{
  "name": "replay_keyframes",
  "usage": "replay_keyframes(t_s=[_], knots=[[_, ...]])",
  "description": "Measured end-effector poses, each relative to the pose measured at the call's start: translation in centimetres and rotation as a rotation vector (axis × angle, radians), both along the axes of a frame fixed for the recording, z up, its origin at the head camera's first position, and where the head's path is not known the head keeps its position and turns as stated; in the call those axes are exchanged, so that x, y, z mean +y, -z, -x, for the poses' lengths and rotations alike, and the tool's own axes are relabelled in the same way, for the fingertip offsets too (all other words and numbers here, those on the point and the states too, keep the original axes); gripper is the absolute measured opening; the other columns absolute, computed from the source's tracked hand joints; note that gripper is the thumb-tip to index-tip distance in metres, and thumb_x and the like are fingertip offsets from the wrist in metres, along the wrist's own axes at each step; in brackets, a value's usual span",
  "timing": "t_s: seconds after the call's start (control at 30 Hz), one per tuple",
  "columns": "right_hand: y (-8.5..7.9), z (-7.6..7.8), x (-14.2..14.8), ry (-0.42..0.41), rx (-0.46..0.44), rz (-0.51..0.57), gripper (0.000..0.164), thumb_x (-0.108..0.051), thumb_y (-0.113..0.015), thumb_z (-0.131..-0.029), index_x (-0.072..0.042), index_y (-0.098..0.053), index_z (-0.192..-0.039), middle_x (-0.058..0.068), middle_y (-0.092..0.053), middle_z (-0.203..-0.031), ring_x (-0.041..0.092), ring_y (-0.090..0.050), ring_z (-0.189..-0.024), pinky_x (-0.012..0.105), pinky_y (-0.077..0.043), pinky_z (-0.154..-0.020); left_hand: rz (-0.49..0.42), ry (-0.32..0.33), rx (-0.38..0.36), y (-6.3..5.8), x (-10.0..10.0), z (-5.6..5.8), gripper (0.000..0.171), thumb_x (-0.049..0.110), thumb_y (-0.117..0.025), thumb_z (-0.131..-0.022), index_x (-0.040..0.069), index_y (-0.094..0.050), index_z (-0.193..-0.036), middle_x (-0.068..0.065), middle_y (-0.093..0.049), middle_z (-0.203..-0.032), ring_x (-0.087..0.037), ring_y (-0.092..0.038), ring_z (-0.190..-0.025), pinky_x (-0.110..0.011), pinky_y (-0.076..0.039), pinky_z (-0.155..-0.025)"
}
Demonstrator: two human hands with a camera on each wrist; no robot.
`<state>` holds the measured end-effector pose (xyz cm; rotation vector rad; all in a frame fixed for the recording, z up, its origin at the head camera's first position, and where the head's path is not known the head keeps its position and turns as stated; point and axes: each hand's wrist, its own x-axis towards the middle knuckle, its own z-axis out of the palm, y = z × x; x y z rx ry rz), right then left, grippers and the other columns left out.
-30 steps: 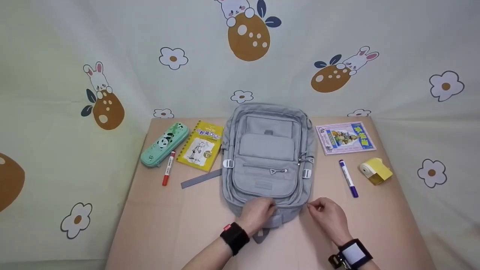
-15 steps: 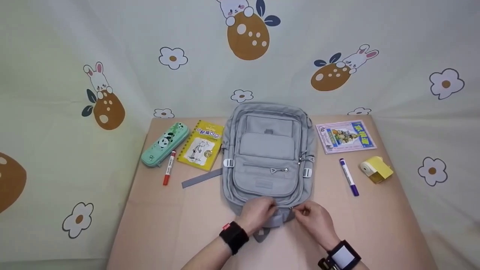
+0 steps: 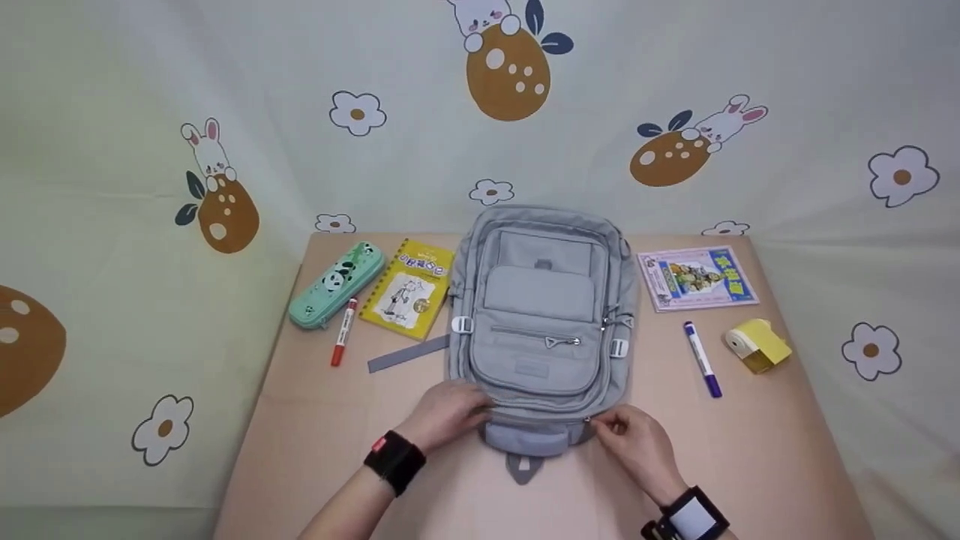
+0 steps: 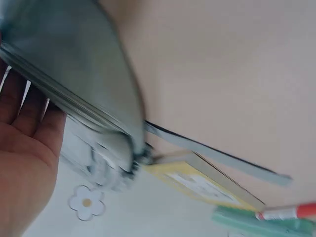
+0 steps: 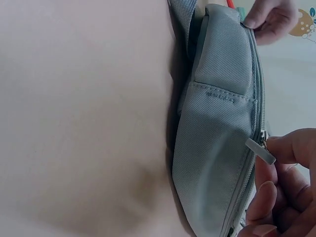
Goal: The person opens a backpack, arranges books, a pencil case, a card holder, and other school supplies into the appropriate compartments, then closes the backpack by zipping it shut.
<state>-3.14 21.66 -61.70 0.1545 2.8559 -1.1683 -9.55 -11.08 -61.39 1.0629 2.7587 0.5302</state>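
A grey backpack (image 3: 536, 367) lies on its back, its carry handle (image 3: 528, 439) toward the person. At the near left corner of the bag, my left hand (image 3: 450, 412) pinches the fabric edge along the zip; the left wrist view shows its fingers (image 4: 37, 106) against that edge. My right hand (image 3: 639, 450) is at the near right corner. Its thumb and forefinger pinch the zipper pull (image 5: 260, 150), with the other fingers curled below. Between the two hands, the zip line (image 5: 260, 89) runs along the bag's rim.
Left of the bag lie a green pencil case (image 3: 337, 285), a red marker (image 3: 344, 332), a yellow book (image 3: 409, 289) and a grey strap (image 3: 409, 354). On the right are a pink-bordered book (image 3: 697, 277), a purple-capped marker (image 3: 702, 360) and a yellow tape dispenser (image 3: 757, 345).
My right hand has moved left along the near rim with the zipper pull, then stayed about there. My left hand has shifted left from the handle to the near left corner, uncovering the handle.
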Motion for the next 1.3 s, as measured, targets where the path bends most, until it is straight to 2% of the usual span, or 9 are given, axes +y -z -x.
replay_keyframes(t_s=[0.17, 0.33, 0.5, 0.6, 0.8, 1.03, 1.17, 1.3], knots=[[0.1, 0.0, 0.1, -0.002, -0.006, -0.006, 0.010, -0.015, -0.082, -0.085, -0.019, -0.073, -0.083, -0.007, -0.062, -0.078, 0.012, -0.055, -0.070, 0.027, -0.044, -0.061, -0.011, 0.007, 0.007, 0.5, -1.4, 0.5, 0.021, 0.022, -0.069, -0.099, 0.020, -0.075, -0.118, 0.009, -0.072, -0.108, -0.012, -0.064, -0.100, -0.033, -0.052, -0.090], [-0.1, -0.1, 0.0, 0.002, -0.017, 0.000, 0.011, -0.016, -0.082, -0.085, -0.019, -0.073, -0.081, -0.008, -0.063, -0.076, 0.011, -0.055, -0.068, 0.026, -0.044, -0.060, -0.040, -0.022, -0.002, 0.9, -1.4, 0.6, 0.016, 0.023, -0.069, -0.099, 0.021, -0.076, -0.114, 0.010, -0.072, -0.101, -0.010, -0.064, -0.093, -0.032, -0.052, -0.085], [-0.7, 0.0, -0.6, -0.006, -0.044, 0.073, 0.012, -0.016, -0.083, -0.085, -0.019, -0.074, -0.078, -0.009, -0.064, -0.072, 0.011, -0.055, -0.064, 0.025, -0.043, -0.057, -0.091, -0.063, -0.033, 0.9, -1.2, 0.7, 0.015, 0.022, -0.071, -0.097, 0.020, -0.076, -0.112, 0.012, -0.070, -0.096, -0.009, -0.062, -0.088, -0.032, -0.053, -0.082], [-1.1, 0.1, -1.2, -0.034, -0.058, 0.106, 0.011, -0.019, -0.084, -0.084, -0.020, -0.075, -0.077, -0.010, -0.066, -0.072, 0.011, -0.055, -0.063, 0.025, -0.043, -0.056, -0.107, -0.085, -0.055, 0.9, -1.1, 0.7, 0.014, 0.022, -0.071, -0.097, 0.020, -0.076, -0.111, 0.012, -0.068, -0.093, -0.008, -0.060, -0.085, -0.031, -0.053, -0.080], [-1.7, 0.1, -2.7, -0.124, -0.056, 0.079, 0.011, -0.027, -0.083, -0.085, -0.023, -0.078, -0.077, -0.014, -0.068, -0.071, 0.008, -0.056, -0.060, 0.025, -0.042, -0.055, -0.119, -0.106, -0.036, 1.0, -0.9, 0.7, 0.007, 0.021, -0.072, -0.096, 0.020, -0.077, -0.102, 0.013, -0.065, -0.086, -0.007, -0.059, -0.080, -0.029, -0.052, -0.073], [-1.6, 0.3, -4.5, -0.180, -0.053, 0.107, 0.008, -0.028, -0.082, -0.085, -0.023, -0.080, -0.080, -0.015, -0.070, -0.071, 0.006, -0.055, -0.057, 0.024, -0.043, -0.052, -0.133, -0.136, -0.024, 1.1, -0.8, 0.6, 0.006, 0.021, -0.072, -0.096, 0.018, -0.076, -0.099, 0.010, -0.066, -0.086, -0.009, -0.062, -0.081, -0.029, -0.052, -0.073], [-1.4, 0.7, -5.4, -0.209, -0.050, 0.121, 0.008, -0.028, -0.082, -0.086, -0.022, -0.080, -0.081, -0.015, -0.068, -0.069, 0.006, -0.056, -0.055, 0.025, -0.044, -0.050, -0.135, -0.163, -0.044, 1.1, -0.8, 0.4, 0.007, 0.022, -0.071, -0.097, 0.019, -0.077, -0.100, 0.011, -0.066, -0.086, -0.008, -0.061, -0.080, -0.029, -0.052, -0.072], [-1.5, 0.9, -5.5, -0.232, -0.019, 0.078, 0.007, -0.028, -0.082, -0.086, -0.023, -0.079, -0.081, -0.016, -0.069, -0.071, 0.004, -0.055, -0.056, 0.025, -0.044, -0.051, -0.144, -0.145, -0.050, 1.2, -0.8, 0.3, 0.007, 0.021, -0.071, -0.097, 0.018, -0.076, -0.100, 0.010, -0.066, -0.088, -0.008, -0.061, -0.083, -0.029, -0.052, -0.074]])
